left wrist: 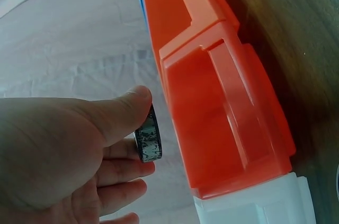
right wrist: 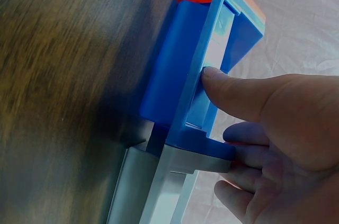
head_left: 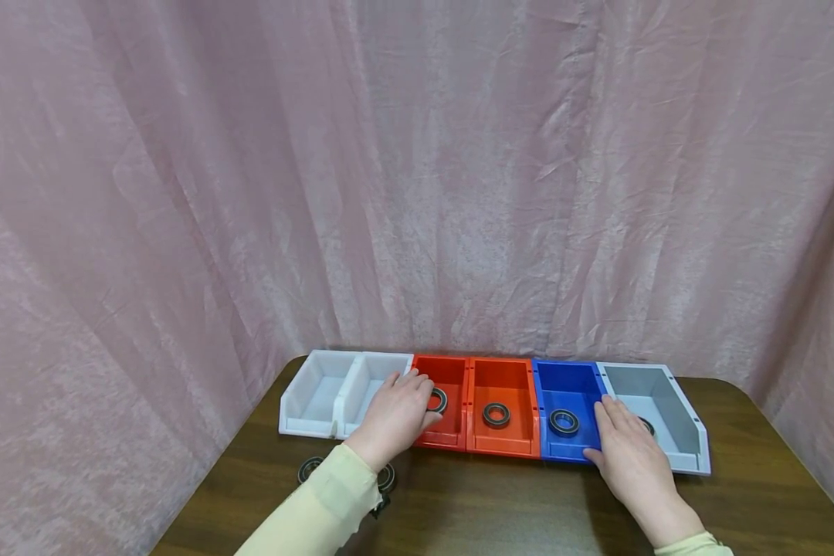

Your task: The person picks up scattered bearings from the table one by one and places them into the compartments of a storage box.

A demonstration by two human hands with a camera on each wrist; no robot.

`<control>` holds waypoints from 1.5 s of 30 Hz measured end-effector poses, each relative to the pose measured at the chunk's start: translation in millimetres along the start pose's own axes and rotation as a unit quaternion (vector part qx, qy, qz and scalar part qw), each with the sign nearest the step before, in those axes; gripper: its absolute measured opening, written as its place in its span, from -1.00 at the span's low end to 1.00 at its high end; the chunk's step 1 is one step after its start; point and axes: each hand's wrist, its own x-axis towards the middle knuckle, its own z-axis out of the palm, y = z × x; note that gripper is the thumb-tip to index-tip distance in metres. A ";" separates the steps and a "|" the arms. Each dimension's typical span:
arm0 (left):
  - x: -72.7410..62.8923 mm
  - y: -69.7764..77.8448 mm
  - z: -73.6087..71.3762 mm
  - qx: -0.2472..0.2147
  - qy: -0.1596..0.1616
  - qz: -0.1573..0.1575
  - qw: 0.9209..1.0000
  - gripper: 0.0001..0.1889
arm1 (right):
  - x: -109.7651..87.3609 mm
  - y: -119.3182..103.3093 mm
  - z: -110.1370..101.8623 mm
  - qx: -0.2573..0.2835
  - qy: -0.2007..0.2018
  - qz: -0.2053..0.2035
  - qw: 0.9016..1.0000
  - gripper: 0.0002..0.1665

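My left hand (head_left: 398, 408) pinches a ball bearing (left wrist: 150, 140) between thumb and fingers, held on edge above the front of the red bin (left wrist: 198, 123). In the head view this bearing shows just past the fingertips. My right hand (head_left: 632, 455) rests over the wall between the blue bin (head_left: 570, 376) and the grey bin (head_left: 625, 377). Its thumb (right wrist: 217, 78) touches the blue bin's front rim, and its other fingers lie extended across the dividing wall. One bearing (head_left: 564, 433) lies in the blue bin; another (head_left: 649, 427), partly hidden by the right hand, is in the grey one.
An orange bin (head_left: 500, 448) with a bearing (head_left: 496, 425) stands between red and blue. Two white bins (head_left: 309, 427) form the row's left end. More bearings (head_left: 304, 466) lie on the wooden table (head_left: 486, 510) around the left sleeve. A pink curtain (head_left: 459, 193) hangs behind.
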 end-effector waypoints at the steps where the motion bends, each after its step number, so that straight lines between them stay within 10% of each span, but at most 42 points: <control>1: 0.9 -0.7 0.7 0.000 0.000 0.000 1.000 -0.46 | -0.1 0.2 0.1 0.000 0.001 -0.001 1.000 -0.03; 45: 38.6 -8.5 35.3 -0.036 -0.052 -0.040 0.997 -0.53 | 0.3 2.0 1.2 0.002 0.000 -0.003 1.000 -0.04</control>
